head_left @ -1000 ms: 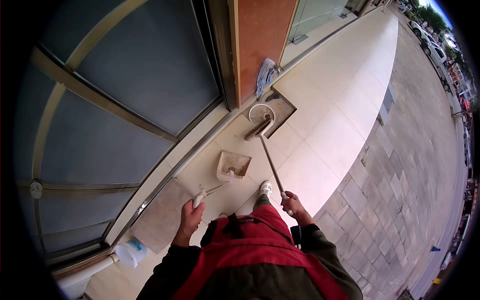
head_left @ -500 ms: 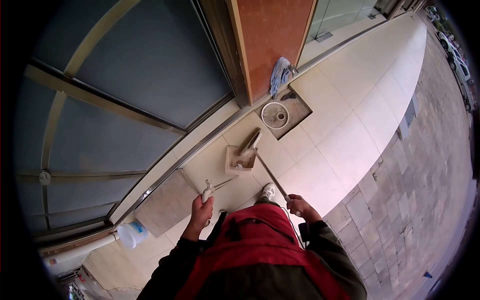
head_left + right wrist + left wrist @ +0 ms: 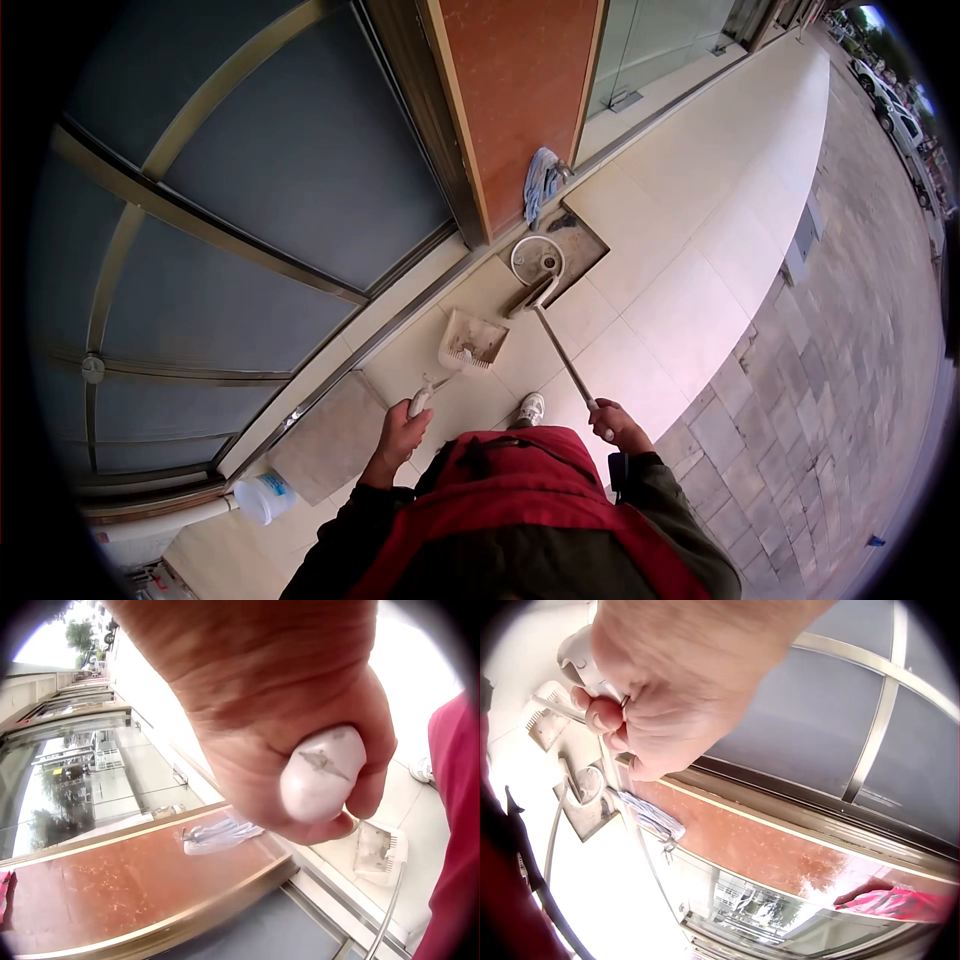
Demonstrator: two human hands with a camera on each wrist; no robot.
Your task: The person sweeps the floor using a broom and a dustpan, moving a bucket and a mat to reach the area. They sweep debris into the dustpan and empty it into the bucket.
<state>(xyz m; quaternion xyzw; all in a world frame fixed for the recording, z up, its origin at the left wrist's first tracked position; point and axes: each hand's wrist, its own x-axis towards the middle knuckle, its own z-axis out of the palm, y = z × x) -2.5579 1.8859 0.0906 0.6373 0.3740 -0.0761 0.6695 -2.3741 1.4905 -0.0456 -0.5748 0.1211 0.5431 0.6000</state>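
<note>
In the head view my left hand grips the pale top of a long-handled dustpan. Its pan stands low over the tiles, a toothed edge on the side toward me and some dark debris inside. My right hand holds the upper end of a broom, fingers curled round the stick. The broom head lies beyond the pan, beside a round white-rimmed fixture in a sunken square of the floor. In the right wrist view the white rounded end of the broom handle pokes out of the fist.
A blue-striped cloth hangs by a tap at the reddish wall panel. Large framed glass panes run along the left. A white bucket stands at lower left near a grey mat. Stone paving borders the tiles.
The broom head swung from beside the round fixture to over the dustpan, then back out to the fixture. Both hands keep their grips; the dustpan stays in nearly the same place.
</note>
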